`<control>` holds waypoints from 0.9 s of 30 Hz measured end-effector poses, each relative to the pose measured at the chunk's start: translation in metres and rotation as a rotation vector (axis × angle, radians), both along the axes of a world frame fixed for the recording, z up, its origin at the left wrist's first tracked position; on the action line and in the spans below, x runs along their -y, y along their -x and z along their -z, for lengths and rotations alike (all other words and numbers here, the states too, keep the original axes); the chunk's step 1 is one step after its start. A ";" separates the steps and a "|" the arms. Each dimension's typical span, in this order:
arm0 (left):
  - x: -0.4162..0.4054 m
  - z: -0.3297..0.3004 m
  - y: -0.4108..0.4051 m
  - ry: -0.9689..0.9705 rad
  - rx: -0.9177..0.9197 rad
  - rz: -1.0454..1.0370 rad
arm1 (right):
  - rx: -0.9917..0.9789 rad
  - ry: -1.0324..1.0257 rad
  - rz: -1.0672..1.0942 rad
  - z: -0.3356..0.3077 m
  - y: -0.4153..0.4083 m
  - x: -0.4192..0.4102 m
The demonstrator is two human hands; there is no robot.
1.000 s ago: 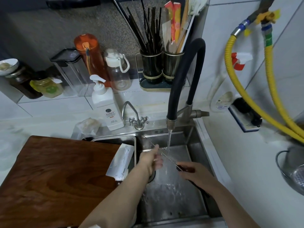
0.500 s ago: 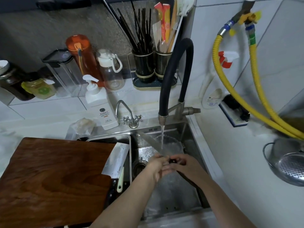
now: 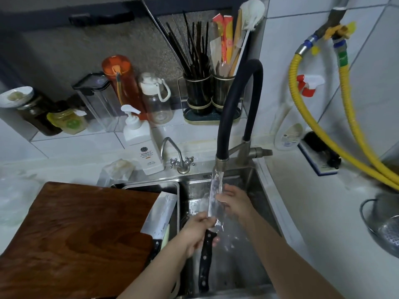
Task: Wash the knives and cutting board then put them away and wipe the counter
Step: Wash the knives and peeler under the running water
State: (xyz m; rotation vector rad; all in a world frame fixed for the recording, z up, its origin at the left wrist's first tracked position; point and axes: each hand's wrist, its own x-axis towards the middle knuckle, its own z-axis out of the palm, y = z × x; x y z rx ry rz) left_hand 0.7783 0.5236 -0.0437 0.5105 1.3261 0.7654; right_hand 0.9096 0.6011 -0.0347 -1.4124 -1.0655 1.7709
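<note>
A long knife with a black handle stands blade-up in the sink, under the water running from the black faucet. My left hand grips it where blade meets handle. The straight fingers of my right hand touch the blade's right side in the stream. A cleaver lies at the right edge of the brown wooden cutting board, over the left basin.
A white soap pump bottle and a small tap stand behind the sink. Bottles, jars and a utensil holder line the back ledge. Yellow hoses, a brush and a metal colander are on the right.
The knife changed hands: my right hand held the handle while the left touched the blade; now my left hand holds it and the right touches the blade. The blade turned upright under the stream.
</note>
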 end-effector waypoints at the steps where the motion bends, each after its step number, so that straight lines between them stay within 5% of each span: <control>1: 0.002 0.000 0.005 -0.001 -0.002 -0.013 | -0.006 0.018 0.012 -0.001 0.003 -0.004; 12: 0.022 -0.010 0.046 -0.013 -0.199 0.030 | -0.140 0.276 0.148 0.012 0.026 -0.042; 27: 0.026 -0.004 0.075 -0.009 -0.424 0.046 | -0.117 0.346 0.152 0.033 0.013 -0.043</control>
